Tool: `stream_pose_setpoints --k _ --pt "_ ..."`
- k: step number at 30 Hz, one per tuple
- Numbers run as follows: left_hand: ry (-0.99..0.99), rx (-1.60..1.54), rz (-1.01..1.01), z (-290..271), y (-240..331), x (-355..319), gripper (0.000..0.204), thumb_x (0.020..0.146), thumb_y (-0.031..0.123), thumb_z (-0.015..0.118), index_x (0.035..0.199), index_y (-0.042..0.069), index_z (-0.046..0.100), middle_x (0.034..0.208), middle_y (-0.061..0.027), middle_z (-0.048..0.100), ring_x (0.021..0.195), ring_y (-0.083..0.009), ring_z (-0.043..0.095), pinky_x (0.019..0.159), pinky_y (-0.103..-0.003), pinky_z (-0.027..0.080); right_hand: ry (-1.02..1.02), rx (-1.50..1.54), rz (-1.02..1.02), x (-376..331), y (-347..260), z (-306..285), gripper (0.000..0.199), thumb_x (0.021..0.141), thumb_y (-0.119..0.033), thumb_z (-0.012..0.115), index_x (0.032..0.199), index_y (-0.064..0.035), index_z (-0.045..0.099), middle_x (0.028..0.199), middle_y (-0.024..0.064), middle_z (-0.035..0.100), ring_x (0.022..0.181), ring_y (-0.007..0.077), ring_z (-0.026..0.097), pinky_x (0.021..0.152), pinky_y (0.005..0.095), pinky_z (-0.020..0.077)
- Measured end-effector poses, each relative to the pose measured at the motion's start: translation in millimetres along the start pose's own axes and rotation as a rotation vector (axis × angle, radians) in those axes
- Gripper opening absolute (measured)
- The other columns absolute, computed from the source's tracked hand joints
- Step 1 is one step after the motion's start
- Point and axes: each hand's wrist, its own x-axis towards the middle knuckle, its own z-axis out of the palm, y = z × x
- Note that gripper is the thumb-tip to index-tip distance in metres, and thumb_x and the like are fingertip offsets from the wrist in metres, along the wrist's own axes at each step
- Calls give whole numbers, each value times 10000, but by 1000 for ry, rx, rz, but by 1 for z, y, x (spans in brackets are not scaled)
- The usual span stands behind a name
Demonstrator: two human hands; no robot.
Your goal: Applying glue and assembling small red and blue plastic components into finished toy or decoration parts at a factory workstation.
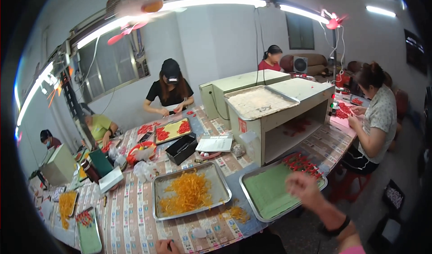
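Beyond my hands a long patterned table [135, 218] runs leftward; white walls [216, 42], a barred window [112, 74] and bright tube lights [211, 2] stand ahead above.

Bare forearms, black wristband [336, 229], pink sleeve [353, 250]

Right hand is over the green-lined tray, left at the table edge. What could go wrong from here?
1. The right hand is motion-blurred over the green-lined tray; it could scatter the red pieces at the far end.
2. That tray sits at the table corner; a nudge might tip it off.
3. Loose orange strips outside the steel tray could get swept off.
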Motion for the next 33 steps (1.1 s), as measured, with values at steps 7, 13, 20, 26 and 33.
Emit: stream_pose_setpoints --k 7,13,20,26,33 --pt "-55 78 -77 0 3 6 96 801 88 603 863 29 649 867 -171 599 832 -363 561 742 -429 456 179 143 390 199 -37 -52 511 880 -534 564 1018 -44 526 879 57 592 645 111 578 477 248 500" --pt "-87 50 -36 -5 11 21 93 794 41 594 864 10 647 853 -182 612 792 -362 569 730 -434 460 304 102 613 268 -19 -42 334 846 -383 637 961 -78 563 724 62 600 591 161 598 429 251 481" --pt "-301 -115 -158 -6 -10 28 156 791 6 579 924 -7 660 886 -180 621 830 -326 584 781 -404 471 501 428 488 247 -51 -56 182 823 -211 604 915 -55 595 772 77 637 631 190 628 568 347 558" --pt "-561 -358 -297 -24 -43 30 191 761 29 607 944 4 658 950 -161 637 927 -296 569 814 -395 468 561 552 405 101 -138 -102 376 842 -142 567 1189 -11 507 1060 79 606 962 197 628 821 386 550" --pt "-728 -377 -115 51 75 22 203 778 110 623 953 12 655 935 -137 645 897 -281 586 804 -372 472 808 526 718 -101 -114 -233 421 775 -187 609 1121 48 569 944 105 662 788 198 669 698 336 553"
